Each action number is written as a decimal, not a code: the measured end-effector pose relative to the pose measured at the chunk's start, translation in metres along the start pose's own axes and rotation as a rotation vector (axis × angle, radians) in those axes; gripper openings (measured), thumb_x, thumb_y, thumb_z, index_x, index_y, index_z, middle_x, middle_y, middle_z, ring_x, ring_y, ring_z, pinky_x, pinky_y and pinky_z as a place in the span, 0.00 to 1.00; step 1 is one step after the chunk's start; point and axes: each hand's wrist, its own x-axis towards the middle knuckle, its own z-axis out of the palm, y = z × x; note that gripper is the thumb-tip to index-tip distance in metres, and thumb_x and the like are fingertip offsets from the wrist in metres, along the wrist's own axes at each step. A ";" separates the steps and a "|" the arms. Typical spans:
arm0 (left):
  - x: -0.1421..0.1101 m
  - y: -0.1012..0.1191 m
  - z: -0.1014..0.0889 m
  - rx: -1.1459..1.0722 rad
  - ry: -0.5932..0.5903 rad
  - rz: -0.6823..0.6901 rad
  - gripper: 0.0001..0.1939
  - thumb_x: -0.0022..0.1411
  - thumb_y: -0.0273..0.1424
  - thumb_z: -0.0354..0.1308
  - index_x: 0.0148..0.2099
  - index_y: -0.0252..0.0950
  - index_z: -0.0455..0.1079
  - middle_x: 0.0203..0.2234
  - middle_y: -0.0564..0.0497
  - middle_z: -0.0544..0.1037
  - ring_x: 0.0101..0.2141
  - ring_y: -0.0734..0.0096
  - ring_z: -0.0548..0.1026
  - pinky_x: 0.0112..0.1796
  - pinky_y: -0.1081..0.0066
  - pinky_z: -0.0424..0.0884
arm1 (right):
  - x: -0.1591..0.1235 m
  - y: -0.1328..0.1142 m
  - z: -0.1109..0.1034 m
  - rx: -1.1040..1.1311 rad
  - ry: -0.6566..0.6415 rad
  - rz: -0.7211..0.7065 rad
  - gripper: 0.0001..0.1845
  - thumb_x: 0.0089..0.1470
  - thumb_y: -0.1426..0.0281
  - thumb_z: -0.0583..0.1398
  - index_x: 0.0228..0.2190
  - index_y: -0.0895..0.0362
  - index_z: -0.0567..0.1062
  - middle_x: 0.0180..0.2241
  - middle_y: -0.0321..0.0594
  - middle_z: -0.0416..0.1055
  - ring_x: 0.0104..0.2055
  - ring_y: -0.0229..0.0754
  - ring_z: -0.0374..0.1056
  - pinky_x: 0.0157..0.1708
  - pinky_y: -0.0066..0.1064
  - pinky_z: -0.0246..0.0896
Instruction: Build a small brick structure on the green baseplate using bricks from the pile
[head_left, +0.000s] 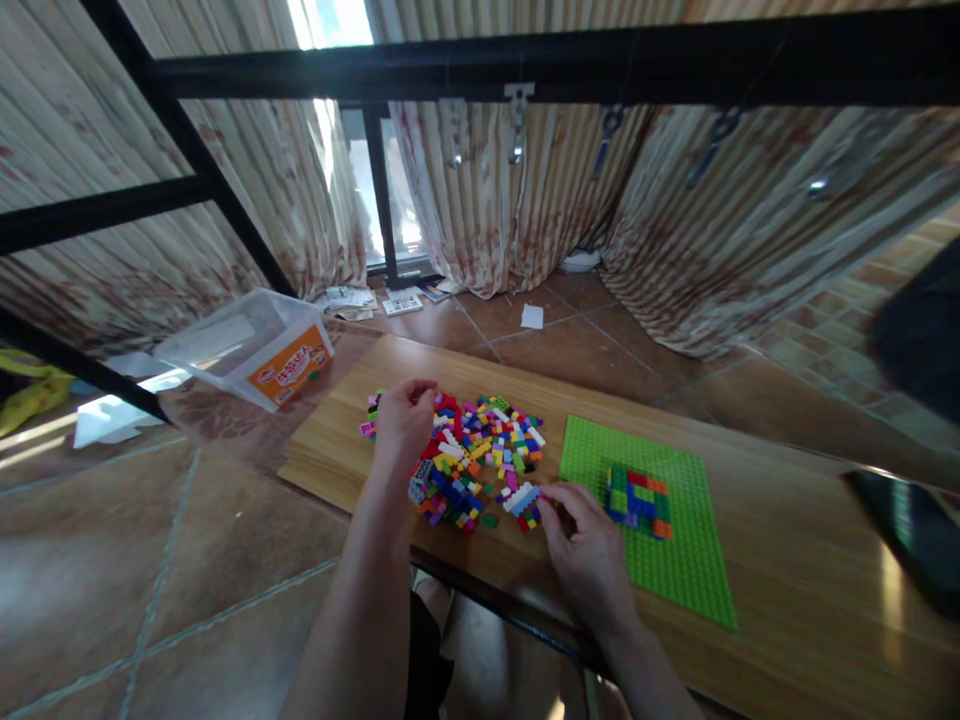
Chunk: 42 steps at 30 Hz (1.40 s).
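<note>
A heap of loose toy bricks (pixel 480 455) in many colours lies on the wooden tabletop. My left hand (pixel 405 418) is over the heap's left side, its thumb and fingers drawn together; whatever they hold is hidden. At the heap's right edge, my right hand (pixel 583 535) has its thumb and forefinger curled in a pinch. Its fingertips are beside a light blue brick (pixel 525 498), with a small pinkish bit between them too small to name. Just right of that hand, a green baseplate (pixel 675 580) carries a low block of red, green, blue and orange bricks (pixel 639 502).
A clear plastic box (pixel 225 345) with an orange label stands beyond the tabletop's (pixel 360 440) left end. A dark flat device (pixel 907 530) lies at the right. A black metal bar (pixel 555 75) with hanging hooks crosses above. Papers (pixel 349 300) lie on the floor by the curtains.
</note>
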 end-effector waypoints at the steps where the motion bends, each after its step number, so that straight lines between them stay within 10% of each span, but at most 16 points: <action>1: 0.003 -0.003 -0.005 -0.026 0.010 -0.019 0.12 0.54 0.30 0.56 0.38 0.33 0.78 0.27 0.50 0.80 0.28 0.72 0.74 0.30 0.75 0.68 | 0.000 0.000 0.000 0.001 0.000 -0.005 0.10 0.62 0.66 0.55 0.38 0.53 0.77 0.40 0.42 0.75 0.41 0.44 0.72 0.40 0.35 0.68; 9: 0.004 -0.008 -0.026 0.170 -0.097 -0.048 0.11 0.53 0.27 0.57 0.38 0.33 0.78 0.30 0.48 0.81 0.33 0.68 0.76 0.34 0.73 0.71 | -0.002 0.004 0.000 -0.027 -0.013 -0.036 0.11 0.63 0.65 0.55 0.38 0.53 0.77 0.41 0.43 0.75 0.43 0.44 0.72 0.42 0.36 0.67; 18: -0.016 0.022 -0.040 0.450 -0.629 0.070 0.14 0.47 0.20 0.57 0.36 0.32 0.79 0.25 0.53 0.78 0.28 0.71 0.72 0.30 0.75 0.66 | -0.002 0.009 0.001 -0.023 -0.017 -0.063 0.11 0.62 0.65 0.56 0.39 0.53 0.78 0.41 0.43 0.75 0.43 0.45 0.72 0.44 0.36 0.66; 33: -0.017 0.025 -0.021 0.684 -0.484 0.114 0.09 0.56 0.25 0.57 0.33 0.34 0.79 0.28 0.48 0.81 0.31 0.68 0.76 0.33 0.73 0.67 | -0.001 0.008 0.000 -0.035 -0.006 -0.082 0.10 0.62 0.66 0.56 0.38 0.54 0.77 0.40 0.43 0.75 0.43 0.44 0.72 0.43 0.36 0.67; 42: -0.024 0.030 -0.027 0.792 -0.632 0.032 0.09 0.47 0.24 0.61 0.32 0.39 0.80 0.24 0.53 0.78 0.28 0.69 0.74 0.28 0.73 0.62 | -0.002 0.008 -0.001 -0.040 -0.019 -0.072 0.10 0.62 0.66 0.56 0.38 0.55 0.78 0.41 0.43 0.75 0.43 0.44 0.72 0.44 0.36 0.68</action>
